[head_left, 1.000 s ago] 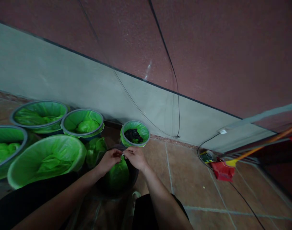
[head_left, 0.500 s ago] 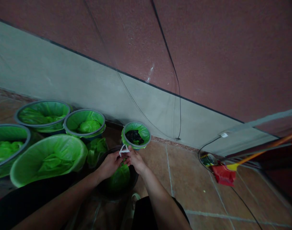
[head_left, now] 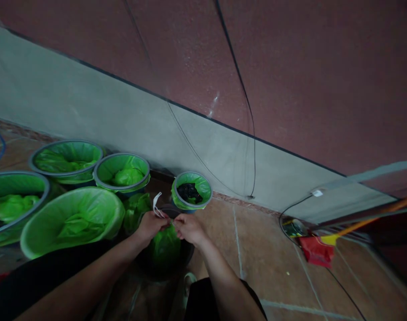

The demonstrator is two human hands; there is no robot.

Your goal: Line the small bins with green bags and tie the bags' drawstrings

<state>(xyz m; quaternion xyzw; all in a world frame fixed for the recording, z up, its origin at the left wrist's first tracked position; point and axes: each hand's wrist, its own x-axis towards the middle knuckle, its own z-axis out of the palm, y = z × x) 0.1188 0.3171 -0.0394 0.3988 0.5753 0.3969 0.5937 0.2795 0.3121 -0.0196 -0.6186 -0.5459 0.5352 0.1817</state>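
My left hand (head_left: 150,225) and my right hand (head_left: 188,228) meet over a dark bucket (head_left: 185,254) on the floor. Inside it sits a bunched green plastic bag (head_left: 165,245). Both hands pinch a thin white strip (head_left: 156,203) at the bag's top. The strip's free end curls up and to the left above my left hand. Fingers of both hands are closed.
Several buckets lined with green bags (head_left: 72,218) stand to the left along the wall; a small one (head_left: 191,190) holds something black. Black cables (head_left: 250,147) hang down the wall. A red dustpan (head_left: 315,249) and an orange-handled broom (head_left: 373,218) lie at right on the tiled floor.
The white strip was a small loop above my hands; now its free end sticks out up-left of my left hand. My hands have shifted only slightly.
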